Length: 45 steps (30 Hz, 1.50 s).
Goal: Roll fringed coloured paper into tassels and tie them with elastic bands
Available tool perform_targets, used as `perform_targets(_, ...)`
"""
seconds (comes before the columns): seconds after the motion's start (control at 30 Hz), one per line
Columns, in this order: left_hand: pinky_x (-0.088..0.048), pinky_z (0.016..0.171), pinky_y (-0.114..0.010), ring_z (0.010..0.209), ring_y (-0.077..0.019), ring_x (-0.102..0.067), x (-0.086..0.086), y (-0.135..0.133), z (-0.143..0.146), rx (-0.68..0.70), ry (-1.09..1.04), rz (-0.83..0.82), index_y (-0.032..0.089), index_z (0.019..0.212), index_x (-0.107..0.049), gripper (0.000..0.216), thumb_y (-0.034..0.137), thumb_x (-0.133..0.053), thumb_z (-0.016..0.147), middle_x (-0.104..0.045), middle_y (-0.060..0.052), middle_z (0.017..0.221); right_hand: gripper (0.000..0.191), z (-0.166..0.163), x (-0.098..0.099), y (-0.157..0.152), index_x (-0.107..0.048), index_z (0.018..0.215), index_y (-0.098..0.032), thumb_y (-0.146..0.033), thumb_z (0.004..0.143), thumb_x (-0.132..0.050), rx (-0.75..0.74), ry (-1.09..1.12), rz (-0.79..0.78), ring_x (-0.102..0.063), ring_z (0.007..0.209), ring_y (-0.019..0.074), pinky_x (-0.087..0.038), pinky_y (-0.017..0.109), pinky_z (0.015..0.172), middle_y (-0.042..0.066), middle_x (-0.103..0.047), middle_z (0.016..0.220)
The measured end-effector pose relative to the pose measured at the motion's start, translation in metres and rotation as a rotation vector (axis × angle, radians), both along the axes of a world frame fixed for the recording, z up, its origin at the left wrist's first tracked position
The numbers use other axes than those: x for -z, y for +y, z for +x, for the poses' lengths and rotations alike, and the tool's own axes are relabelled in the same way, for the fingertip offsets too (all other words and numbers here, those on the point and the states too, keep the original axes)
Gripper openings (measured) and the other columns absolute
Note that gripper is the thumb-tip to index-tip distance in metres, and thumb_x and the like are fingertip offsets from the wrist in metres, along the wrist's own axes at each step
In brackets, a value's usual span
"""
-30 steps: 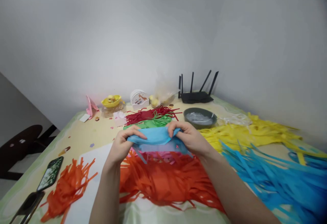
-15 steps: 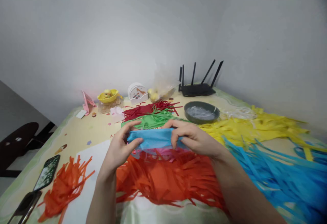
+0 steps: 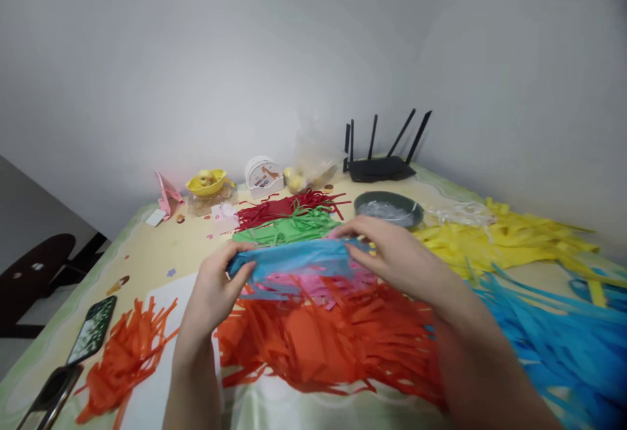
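Observation:
Both my hands hold a strip of blue fringed paper [image 3: 294,259] stretched between them, just above the table. My left hand [image 3: 215,286] pinches its left end with thumb and fingers closed. My right hand [image 3: 392,253] grips the right end from above, fingers closed on it. Under the blue piece lies pink fringed paper [image 3: 318,283], and in front of that a large pile of orange fringed paper [image 3: 318,338].
Green strips [image 3: 289,229] and dark red strips [image 3: 279,206] lie behind my hands. Yellow strips [image 3: 504,237] and blue strips [image 3: 558,338] fill the right. A dark bowl [image 3: 386,204], a router [image 3: 379,165], a phone [image 3: 93,329] and a small orange bundle [image 3: 122,358] are around.
My hands have drawn apart, pulling the blue paper out longer. The right hand has gone rightward and the left a little leftward and down.

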State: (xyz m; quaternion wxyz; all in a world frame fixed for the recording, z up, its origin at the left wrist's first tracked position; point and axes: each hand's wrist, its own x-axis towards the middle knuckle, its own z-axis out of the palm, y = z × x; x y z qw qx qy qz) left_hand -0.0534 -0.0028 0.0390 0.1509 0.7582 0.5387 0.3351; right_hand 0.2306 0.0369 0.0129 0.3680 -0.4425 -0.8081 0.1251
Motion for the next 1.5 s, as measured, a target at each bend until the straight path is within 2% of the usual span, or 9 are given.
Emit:
perform_targets(0.1,-0.042,0.072,-0.026,0.078,-0.0159,-0.056,-0.002,-0.003,-0.002,-0.022,0.093,0.066,0.018,0.094,-0.062,0.012,0.021,-0.053,0.087,-0.063,-0.003,0.087,0.023,0.001,-0.003,-0.006,-0.063,0.107,-0.018,-0.023,0.087,-0.053,0.139,0.125,0.254,-0.057,0.108,0.0287,-0.043,0.045,0.094,0.012,-0.065,0.11)
perform_targets(0.17,-0.042,0.071,-0.026,0.077,-0.0156,-0.056,-0.003,-0.004,0.002,0.045,0.112,0.055,0.018,0.093,-0.061,0.011,0.019,-0.052,0.088,-0.062,-0.003,0.086,0.027,-0.011,-0.005,-0.011,-0.061,0.113,-0.019,-0.026,0.088,-0.056,0.047,0.197,0.28,-0.055,0.114,0.0268,-0.042,0.042,0.098,0.012,-0.064,0.117)
perform_targets(0.37,-0.041,0.067,-0.023,0.073,-0.0128,-0.054,-0.003,-0.005,0.01,0.203,-0.022,-0.052,0.017,0.087,-0.06,0.008,0.024,-0.056,0.087,-0.059,-0.001,0.08,0.016,-0.036,-0.002,-0.006,-0.068,0.085,-0.018,-0.033,0.085,-0.062,-0.324,0.078,-0.137,-0.064,0.088,0.0211,-0.049,0.031,0.078,0.007,-0.07,0.093)
perform_targets(0.63,-0.038,0.049,-0.017,0.053,-0.0077,-0.049,0.001,0.002,0.01,0.075,-0.359,-0.115,0.016,0.08,-0.057,0.019,0.034,-0.062,0.083,-0.052,0.003,0.065,0.021,-0.026,-0.001,-0.007,-0.065,0.08,-0.018,-0.038,0.084,-0.061,-0.192,0.314,-0.265,-0.057,0.064,0.0138,-0.042,0.024,0.058,0.001,-0.063,0.074)
perform_targets(0.77,-0.045,0.049,-0.02,0.055,-0.0106,-0.059,0.007,0.005,0.011,0.163,-0.588,-0.21,0.017,0.092,-0.068,0.018,0.031,-0.062,0.083,-0.063,-0.002,0.079,0.015,-0.031,0.005,-0.008,-0.068,0.09,-0.019,-0.029,0.082,-0.06,-0.298,0.608,-0.393,-0.058,0.056,0.012,-0.047,0.023,0.053,0.001,-0.065,0.074)
perform_targets(0.87,-0.048,0.053,-0.023,0.059,-0.0129,-0.062,0.013,0.007,0.009,0.295,-0.682,-0.246,0.017,0.082,-0.073,0.016,0.026,-0.06,0.084,-0.061,-0.003,0.074,0.011,-0.031,0.01,-0.006,-0.07,0.083,-0.019,-0.021,0.078,-0.06,-0.385,0.76,-0.526,-0.058,0.051,0.0109,-0.047,0.021,0.05,0.0,-0.062,0.064)
perform_targets(1.13,-0.044,0.059,-0.025,0.069,-0.0152,-0.059,0.008,0.003,0.01,0.278,-0.527,-0.121,0.017,0.075,-0.074,0.023,0.012,-0.052,0.082,-0.061,-0.005,0.071,0.009,-0.031,0.005,-0.003,-0.065,0.068,-0.016,-0.015,0.075,-0.059,-0.478,0.803,-0.496,-0.055,0.052,0.0088,-0.046,0.021,0.05,-0.001,-0.058,0.066)
perform_targets(1.4,-0.043,0.069,-0.027,0.076,-0.0168,-0.056,0.001,-0.003,0.016,0.235,-0.31,0.024,0.016,0.076,-0.07,0.018,0.028,-0.06,0.085,-0.061,-0.006,0.077,0.021,-0.032,0.011,0.001,-0.062,0.075,-0.015,-0.035,0.079,-0.057,-0.43,0.838,-0.574,-0.055,0.051,0.0118,-0.043,0.023,0.047,0.002,-0.058,0.064)
perform_targets(1.5,-0.044,0.069,-0.025,0.077,-0.0152,-0.057,0.002,-0.003,0.017,0.149,-0.292,0.009,0.018,0.098,-0.067,0.018,0.028,-0.064,0.083,-0.064,-0.005,0.086,0.033,-0.031,0.008,-0.002,-0.06,0.069,-0.016,-0.044,0.084,-0.054,-0.411,0.743,-0.446,-0.053,0.054,0.0127,-0.042,0.024,0.049,0.002,-0.056,0.064)
